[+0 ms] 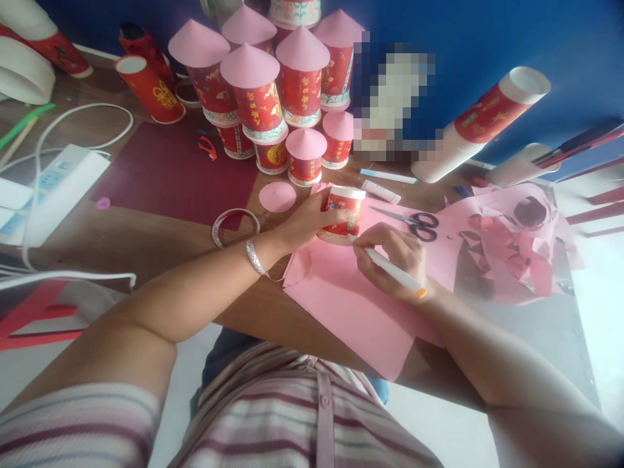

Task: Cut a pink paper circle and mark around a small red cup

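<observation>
My left hand (309, 218) is wrapped round a small red paper cup (344, 211) with a pale rim and base, held over a sheet of pink paper (361, 305). Between the fingers of my right hand (394, 257) is a white marker pen (394, 270) with an orange end. Its tip meets the lower band of the cup. Just beyond lie black-handled scissors (423, 226), slightly open, and a white glue stick (381, 192). A flat pink paper disc (277, 197) rests left of the cup, near a roll of tape (236, 227).
Several red cups with pink paper cones (250, 65) stand stacked at the back. Pink paper scraps (521, 247) lie at right, below a tall leaning stack of cups (487, 123). A white power strip (53, 188) with cables sits left of a maroon sheet (180, 172).
</observation>
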### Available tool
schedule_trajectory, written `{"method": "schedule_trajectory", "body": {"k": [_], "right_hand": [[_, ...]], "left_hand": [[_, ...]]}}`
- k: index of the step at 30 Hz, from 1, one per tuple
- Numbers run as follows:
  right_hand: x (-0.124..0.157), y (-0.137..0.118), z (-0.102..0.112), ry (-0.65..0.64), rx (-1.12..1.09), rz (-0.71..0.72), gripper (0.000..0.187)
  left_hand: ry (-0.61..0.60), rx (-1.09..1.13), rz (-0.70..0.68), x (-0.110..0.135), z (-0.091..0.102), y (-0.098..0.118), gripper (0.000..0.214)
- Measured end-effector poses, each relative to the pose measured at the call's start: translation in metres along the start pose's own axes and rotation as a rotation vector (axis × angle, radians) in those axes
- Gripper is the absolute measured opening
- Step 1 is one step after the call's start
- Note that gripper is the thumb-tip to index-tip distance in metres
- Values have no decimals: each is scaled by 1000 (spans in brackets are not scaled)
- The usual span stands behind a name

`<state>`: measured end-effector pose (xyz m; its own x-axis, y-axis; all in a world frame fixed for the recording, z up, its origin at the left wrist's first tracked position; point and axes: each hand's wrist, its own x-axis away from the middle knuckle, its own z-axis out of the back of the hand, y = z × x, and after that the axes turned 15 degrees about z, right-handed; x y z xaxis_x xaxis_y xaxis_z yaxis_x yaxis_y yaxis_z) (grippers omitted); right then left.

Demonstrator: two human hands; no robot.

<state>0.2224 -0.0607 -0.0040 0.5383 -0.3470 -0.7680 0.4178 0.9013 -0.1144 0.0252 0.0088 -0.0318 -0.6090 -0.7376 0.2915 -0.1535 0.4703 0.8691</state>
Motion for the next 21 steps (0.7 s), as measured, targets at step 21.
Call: {"method": "schedule_trajectory", "body": {"k": [21], "right_hand": [[2,4,2,8,21,-1,15]], "left_hand": [[2,18,17,1,-1,2,49]]}}
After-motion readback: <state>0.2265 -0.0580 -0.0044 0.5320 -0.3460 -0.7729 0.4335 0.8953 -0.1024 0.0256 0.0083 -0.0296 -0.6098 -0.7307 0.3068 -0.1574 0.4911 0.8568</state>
